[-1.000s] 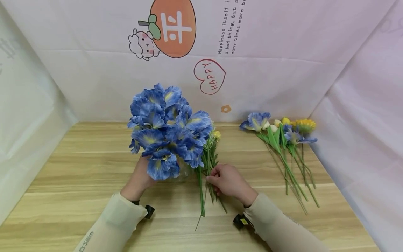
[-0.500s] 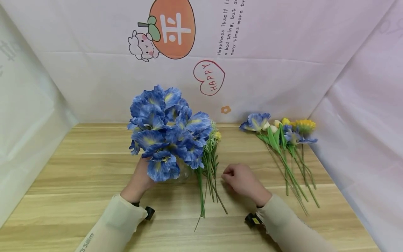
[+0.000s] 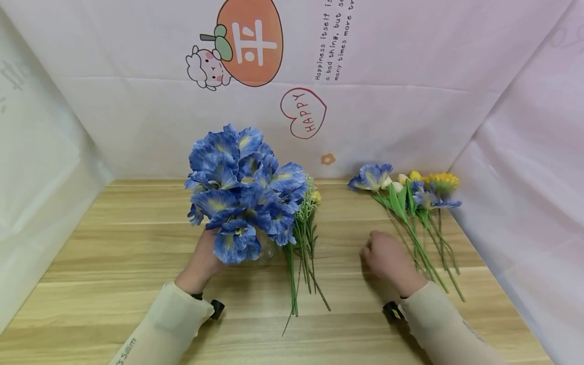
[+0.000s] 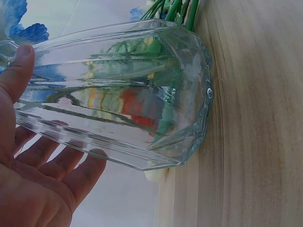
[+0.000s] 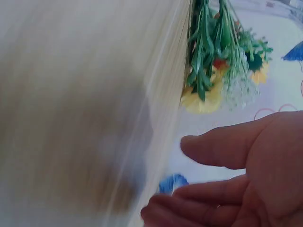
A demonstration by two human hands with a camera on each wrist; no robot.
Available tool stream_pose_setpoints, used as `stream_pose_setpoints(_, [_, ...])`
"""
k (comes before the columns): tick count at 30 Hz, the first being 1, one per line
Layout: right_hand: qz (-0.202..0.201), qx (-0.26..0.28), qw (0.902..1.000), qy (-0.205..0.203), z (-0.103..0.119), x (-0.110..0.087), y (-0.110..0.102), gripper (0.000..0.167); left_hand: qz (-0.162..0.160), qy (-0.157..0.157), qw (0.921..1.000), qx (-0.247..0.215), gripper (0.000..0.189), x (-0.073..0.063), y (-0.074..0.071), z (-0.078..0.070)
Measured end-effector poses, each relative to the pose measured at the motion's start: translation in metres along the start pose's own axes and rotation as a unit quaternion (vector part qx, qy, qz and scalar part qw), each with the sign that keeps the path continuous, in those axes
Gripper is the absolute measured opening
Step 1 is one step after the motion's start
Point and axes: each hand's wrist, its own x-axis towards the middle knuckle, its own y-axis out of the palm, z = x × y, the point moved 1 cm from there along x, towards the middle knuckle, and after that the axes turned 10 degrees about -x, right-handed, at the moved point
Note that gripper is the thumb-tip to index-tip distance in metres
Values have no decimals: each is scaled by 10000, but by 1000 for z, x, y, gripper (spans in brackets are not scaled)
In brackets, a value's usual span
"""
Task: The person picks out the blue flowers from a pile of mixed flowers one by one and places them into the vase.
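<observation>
A clear faceted glass vase (image 4: 128, 94) stands on the wooden table, with its wall against the thumb and fingers of my left hand (image 4: 42, 175), which grips it from the side. Large blue iris-like flowers (image 3: 246, 192) fill its top and hide most of the vase in the head view. My right hand (image 3: 390, 258) is over the table between two groups of loose flowers, with nothing in it. In the right wrist view its thumb and fingers are apart. Thin green stems with small yellow and pale blooms (image 3: 304, 238) lie just right of the vase.
At the back right lie loose flowers: a blue iris (image 3: 370, 176), pale tulips, a yellow bloom (image 3: 442, 183) and long green stems (image 3: 424, 248). A white printed cloth (image 3: 388, 111) rises behind the table (image 3: 132, 243), with cloth on both sides too.
My right hand has let go of the stems beside the vase and moved right, towards the loose flowers at the right. The left hand and vase have stayed in place.
</observation>
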Motion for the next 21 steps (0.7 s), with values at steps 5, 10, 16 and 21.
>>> stream_pose_setpoints(5, [106,-626,9980,28,-19,-4,-6,21,-10,-39,10000,-91,41,3,-1,-1])
stream_pose_setpoints(10, [207,-936,9953,115,-34,-4,-8,25,-63,132,9999,69,42,4,-3,0])
stream_pose_setpoints(16, [328,-968,9948,-34,-41,1,-13,28,38,69,9998,-195,48,10,-6,2])
stream_pose_setpoints(21, [-15,-1085,9941,-37,-46,1,-18,26,129,-342,9937,-1064,43,15,-7,1])
